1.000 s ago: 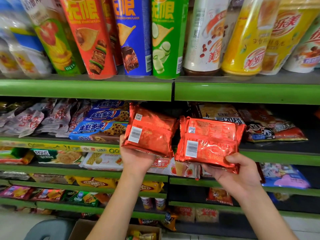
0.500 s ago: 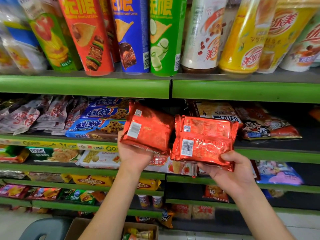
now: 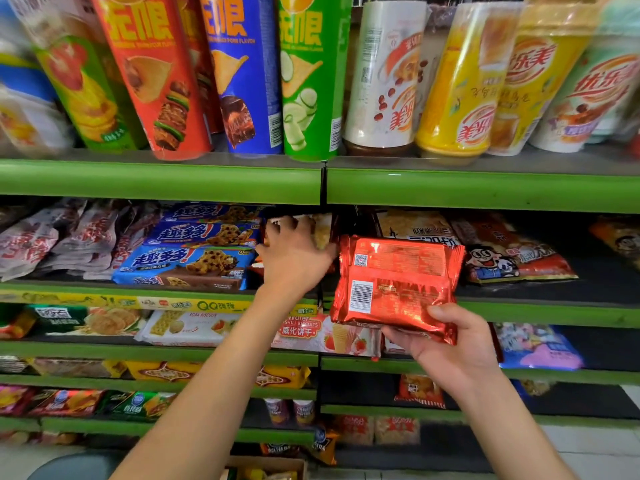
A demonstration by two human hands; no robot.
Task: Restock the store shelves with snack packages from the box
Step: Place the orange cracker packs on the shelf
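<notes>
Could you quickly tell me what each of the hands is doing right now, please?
Left hand: reaching into the shelf, fingers curled on a package there; the grip itself is hidden.
Right hand: holding the red snack package by its lower edge.

Interior of a retail shop, snack aisle. Tiered green-edged shelves (image 3: 159,181) are stocked with packaged goods: upright crisp tubes (image 3: 156,74) and drink cups (image 3: 457,81) on top, blue cookie packs (image 3: 187,265) and biscuit bags below. A yellow label strip (image 3: 138,301) is fixed along one shelf edge.
</notes>
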